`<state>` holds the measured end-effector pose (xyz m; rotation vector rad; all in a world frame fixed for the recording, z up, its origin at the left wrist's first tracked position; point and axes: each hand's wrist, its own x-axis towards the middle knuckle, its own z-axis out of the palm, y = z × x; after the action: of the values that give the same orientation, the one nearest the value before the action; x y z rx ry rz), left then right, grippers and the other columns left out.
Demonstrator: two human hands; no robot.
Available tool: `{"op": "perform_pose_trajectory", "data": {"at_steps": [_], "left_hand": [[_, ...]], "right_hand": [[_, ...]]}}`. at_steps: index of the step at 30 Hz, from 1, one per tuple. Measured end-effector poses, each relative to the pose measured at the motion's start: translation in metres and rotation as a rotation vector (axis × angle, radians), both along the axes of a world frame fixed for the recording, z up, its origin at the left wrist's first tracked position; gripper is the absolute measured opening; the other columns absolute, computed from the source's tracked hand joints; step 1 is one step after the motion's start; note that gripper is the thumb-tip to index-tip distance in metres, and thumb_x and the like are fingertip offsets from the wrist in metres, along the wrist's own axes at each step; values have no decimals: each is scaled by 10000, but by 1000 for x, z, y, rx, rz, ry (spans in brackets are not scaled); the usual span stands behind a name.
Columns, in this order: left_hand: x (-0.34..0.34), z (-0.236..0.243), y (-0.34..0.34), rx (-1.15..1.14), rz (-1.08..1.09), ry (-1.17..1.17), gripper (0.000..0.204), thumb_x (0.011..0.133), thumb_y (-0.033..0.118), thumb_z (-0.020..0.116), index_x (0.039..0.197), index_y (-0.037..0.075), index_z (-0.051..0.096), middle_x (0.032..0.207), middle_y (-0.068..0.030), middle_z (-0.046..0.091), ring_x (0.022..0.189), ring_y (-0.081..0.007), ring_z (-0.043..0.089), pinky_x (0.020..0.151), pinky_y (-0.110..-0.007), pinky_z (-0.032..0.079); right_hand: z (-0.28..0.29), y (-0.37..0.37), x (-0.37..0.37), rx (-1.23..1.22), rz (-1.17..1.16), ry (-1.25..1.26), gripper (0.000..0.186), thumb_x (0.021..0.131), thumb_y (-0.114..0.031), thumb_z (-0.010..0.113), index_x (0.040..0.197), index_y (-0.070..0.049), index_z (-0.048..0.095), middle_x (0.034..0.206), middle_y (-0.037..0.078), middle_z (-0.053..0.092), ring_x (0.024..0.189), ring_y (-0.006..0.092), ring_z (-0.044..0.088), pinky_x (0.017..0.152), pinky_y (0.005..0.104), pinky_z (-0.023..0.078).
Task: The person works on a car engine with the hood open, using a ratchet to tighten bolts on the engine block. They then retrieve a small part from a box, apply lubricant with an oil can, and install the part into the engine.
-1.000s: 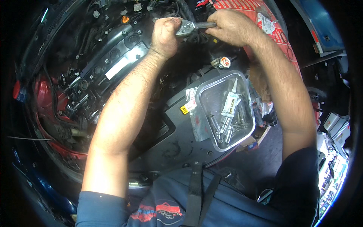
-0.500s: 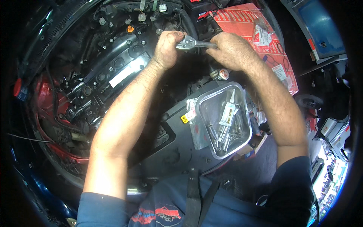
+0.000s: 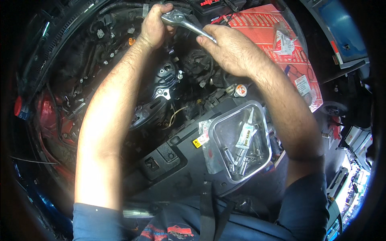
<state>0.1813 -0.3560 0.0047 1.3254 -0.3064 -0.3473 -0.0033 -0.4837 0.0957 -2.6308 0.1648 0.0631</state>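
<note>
My left hand [image 3: 154, 29] grips the head of a chrome ratchet wrench [image 3: 185, 24] high over the engine bay, thumb along its top. My right hand [image 3: 228, 51] is closed round the handle's other end, so the wrench slants down to the right. Below them sit black engine parts with a metal bracket [image 3: 163, 93] and bolts; whatever is under the ratchet head is hidden. A coolant cap [image 3: 240, 90] lies just below my right hand.
A clear tray [image 3: 251, 172] on the black front panel holds a tube [image 3: 246, 138] and several sockets [image 3: 243, 165]. A red printed sheet [image 3: 249, 22] with small packets lies at the right, beside a blue panel [image 3: 339, 28]. A red body part [image 3: 52, 116] is at left.
Both hands sit farther left in view, the left one also higher. The wrench has swung from nearly level to slanting down rightward. More engine parts show between my forearms.
</note>
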Motion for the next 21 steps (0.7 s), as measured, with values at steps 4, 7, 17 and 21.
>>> {"op": "perform_pose_trajectory", "data": {"at_steps": [4,7,17,21], "left_hand": [[14,-9,8,-248,-232,45,417,829,437,447,835,54,612,646,-45,568,545,-178,480,540,-306,366],[22,-10,18,-396,-300,119,406,833,427,439,842,58,608,639,-44,554,546,-187,480,540,-307,361],[-1,-10,-2,-254,-128,59,389,879,422,409,688,96,498,539,-13,441,452,-161,359,478,-306,295],[-2,-14,-1,-301,-89,119,356,861,399,454,794,68,566,617,-46,541,476,-169,424,480,-306,346]], "right_hand": [[9,12,-8,253,176,217,474,990,-273,513,1362,9,432,770,58,619,607,120,601,567,292,539],[20,4,7,-20,310,119,471,977,-265,527,1373,-23,447,766,53,620,619,127,615,586,291,543],[25,-52,55,-417,230,209,372,951,-408,559,931,-39,602,695,35,586,674,125,606,620,274,506],[3,-42,23,112,164,172,500,972,-534,485,838,-63,585,631,-37,445,581,61,461,519,248,388]]}}
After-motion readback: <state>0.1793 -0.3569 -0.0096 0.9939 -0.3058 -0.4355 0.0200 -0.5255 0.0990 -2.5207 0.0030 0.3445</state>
